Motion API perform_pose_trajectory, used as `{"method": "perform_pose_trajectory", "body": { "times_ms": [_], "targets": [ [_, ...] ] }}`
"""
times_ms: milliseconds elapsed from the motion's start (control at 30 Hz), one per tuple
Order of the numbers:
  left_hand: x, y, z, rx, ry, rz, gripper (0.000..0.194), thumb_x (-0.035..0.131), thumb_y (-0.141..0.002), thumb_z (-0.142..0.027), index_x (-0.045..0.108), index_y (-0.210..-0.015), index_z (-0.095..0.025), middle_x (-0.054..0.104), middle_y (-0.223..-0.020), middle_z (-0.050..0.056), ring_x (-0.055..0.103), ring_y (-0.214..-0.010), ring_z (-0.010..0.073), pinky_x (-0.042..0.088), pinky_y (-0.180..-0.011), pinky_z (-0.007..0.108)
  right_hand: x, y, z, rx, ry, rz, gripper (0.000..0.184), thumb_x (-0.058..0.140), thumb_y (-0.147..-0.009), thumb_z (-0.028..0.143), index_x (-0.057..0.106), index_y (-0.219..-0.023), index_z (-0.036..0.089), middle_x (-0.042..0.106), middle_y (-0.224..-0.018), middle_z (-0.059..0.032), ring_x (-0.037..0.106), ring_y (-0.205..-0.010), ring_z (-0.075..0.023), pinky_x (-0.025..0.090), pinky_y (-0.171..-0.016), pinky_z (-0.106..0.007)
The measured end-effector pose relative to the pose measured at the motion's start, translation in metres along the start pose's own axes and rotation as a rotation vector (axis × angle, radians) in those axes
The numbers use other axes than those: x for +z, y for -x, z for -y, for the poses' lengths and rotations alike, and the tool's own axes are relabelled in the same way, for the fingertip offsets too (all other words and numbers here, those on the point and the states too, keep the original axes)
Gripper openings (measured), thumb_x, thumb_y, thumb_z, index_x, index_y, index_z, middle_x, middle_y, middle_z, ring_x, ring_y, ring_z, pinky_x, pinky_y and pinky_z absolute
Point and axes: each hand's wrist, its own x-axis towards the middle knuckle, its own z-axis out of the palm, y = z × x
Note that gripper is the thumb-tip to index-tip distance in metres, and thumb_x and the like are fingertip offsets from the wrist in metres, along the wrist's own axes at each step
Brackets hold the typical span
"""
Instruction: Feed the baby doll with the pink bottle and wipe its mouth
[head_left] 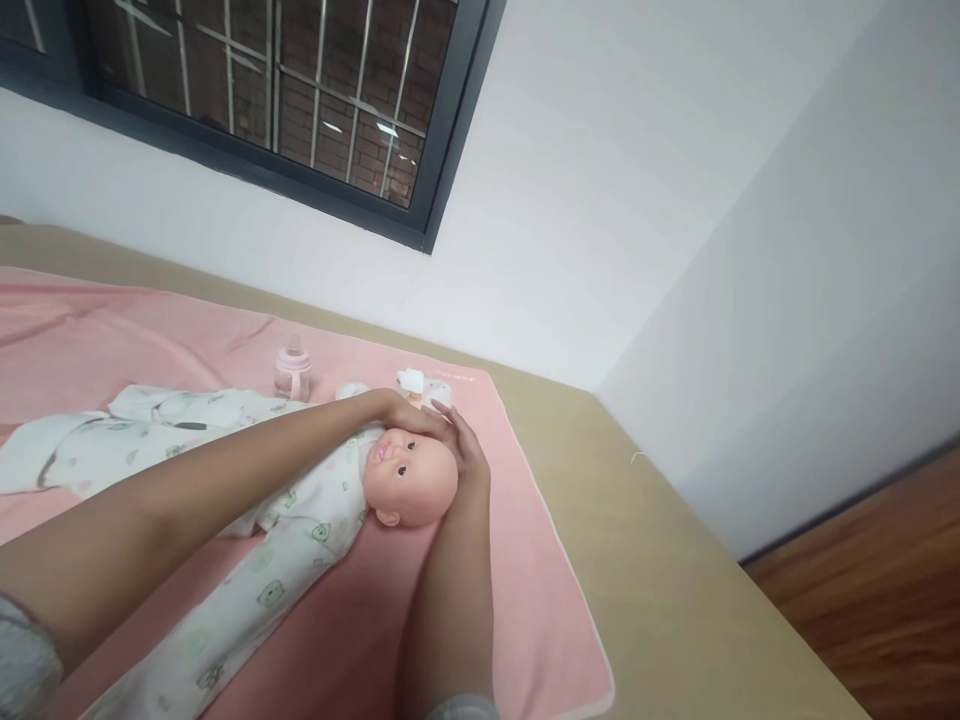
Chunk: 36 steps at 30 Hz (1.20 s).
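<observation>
A baby doll [416, 482] in a white sleepsuit with green animal prints lies on its back on a pink blanket [525, 560], its bald head toward the right. My left arm reaches across the doll's chest. My left hand [420, 415] rests along the far side of its head, its fingers stretched toward my other hand and partly hidden. My right hand [469, 447] is at the crown, palm toward the head, with its fingers extended and touching or overlapping the left fingertips. Just beyond the hands lies a small white item [411, 380] that I cannot make out.
A pink-topped baby bottle [292, 372] stands on the blanket past the doll's body. The blanket covers part of a tan tabletop [600, 500] set against a white wall [600, 200]. Above is a dark-framed barred window [442, 120]; brown wood panelling [870, 580] is at the right.
</observation>
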Motion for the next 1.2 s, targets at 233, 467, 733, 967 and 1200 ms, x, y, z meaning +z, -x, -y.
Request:
{"method": "perform_pose_trajectory", "body": {
  "times_ms": [233,467,733,967,1200],
  "targets": [
    [0.006,-0.006,-0.002,-0.075,0.015,0.133,0.038,0.046,-0.074,-0.046,0.065,-0.092,-0.018,0.069,-0.085,0.007,0.063,-0.088,0.0266,0.053,-0.081,0.04,-0.012,-0.002,-0.002,-0.049,-0.076,-0.047,0.034,0.055,-0.087,0.044,0.063,-0.11,0.021,0.06,-0.132,-0.0063,0.064,-0.109,-0.0166,0.052,-0.094,-0.032],
    [0.0,-0.006,-0.005,-0.109,-0.079,0.141,0.036,0.046,-0.073,-0.041,0.067,-0.091,-0.018,0.069,-0.082,0.007,0.063,-0.082,0.0255,0.053,-0.076,0.037,-0.012,-0.006,-0.008,-0.107,-0.167,-0.067,0.036,0.055,-0.086,0.047,0.065,-0.107,0.019,0.051,-0.143,-0.0056,0.06,-0.116,-0.0177,0.049,-0.1,-0.032],
    [-0.039,0.053,-0.006,-0.09,-0.335,-0.121,0.042,0.049,-0.069,-0.02,0.067,-0.107,-0.02,0.068,-0.111,0.009,0.062,-0.097,0.0279,0.047,-0.083,0.034,-0.005,-0.021,-0.022,-0.123,-0.292,-0.054,0.036,0.053,-0.086,0.047,0.067,-0.106,0.02,0.055,-0.139,-0.0039,0.061,-0.113,-0.0178,0.051,-0.099,-0.033],
    [-0.035,0.124,0.009,-0.129,-0.445,-0.324,0.046,0.038,-0.081,-0.013,0.058,-0.122,-0.02,0.065,-0.119,0.008,0.061,-0.103,0.0245,0.046,-0.083,0.032,-0.005,-0.029,-0.036,-0.074,-0.256,-0.008,0.032,0.06,-0.084,0.043,0.067,-0.107,0.023,0.064,-0.124,-0.0044,0.063,-0.109,-0.0168,0.049,-0.101,-0.034],
    [-0.031,0.147,0.028,-0.088,-0.428,-0.408,0.043,0.038,-0.083,-0.016,0.058,-0.121,-0.021,0.065,-0.122,0.006,0.061,-0.104,0.0229,0.046,-0.082,0.029,-0.003,-0.037,-0.031,-0.073,-0.225,-0.075,0.03,0.058,-0.084,0.043,0.068,-0.104,0.023,0.061,-0.129,-0.0045,0.058,-0.119,-0.017,0.047,-0.103,-0.033]
  ]
}}
